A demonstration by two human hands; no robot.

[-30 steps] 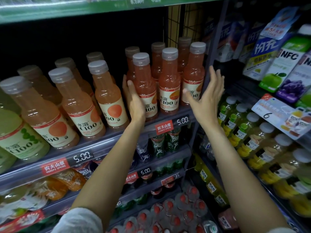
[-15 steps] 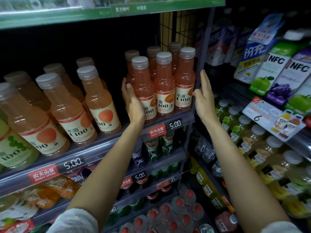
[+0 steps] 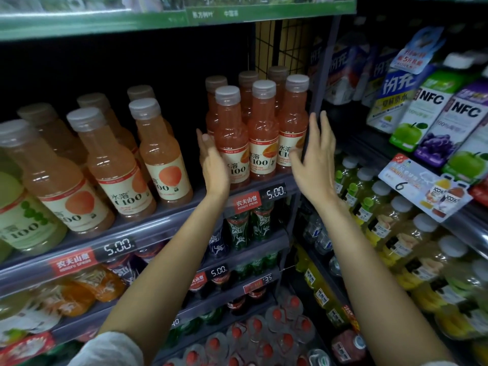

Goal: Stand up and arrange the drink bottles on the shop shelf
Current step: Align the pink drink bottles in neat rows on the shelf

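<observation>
Pink bottle cluster (image 3: 260,128), shelf (image 3: 169,220) at 12 o'clock: upright, bunched. Left hand (image 3: 214,165) and right hand (image 3: 314,159) flank it, each grip released, flat-fingered. Peach bottles (image 3: 111,165) at 9 o'clock likely await straightening.

The pink bottles (image 3: 262,136) carry labels reading "水溶 C100". On the shelf's front edge, red tags (image 3: 247,202) say "农夫山泉 NONGFU SPRING" beside price "5.00" (image 3: 275,192). Cartons (image 3: 433,112) at right read "NFC".
</observation>
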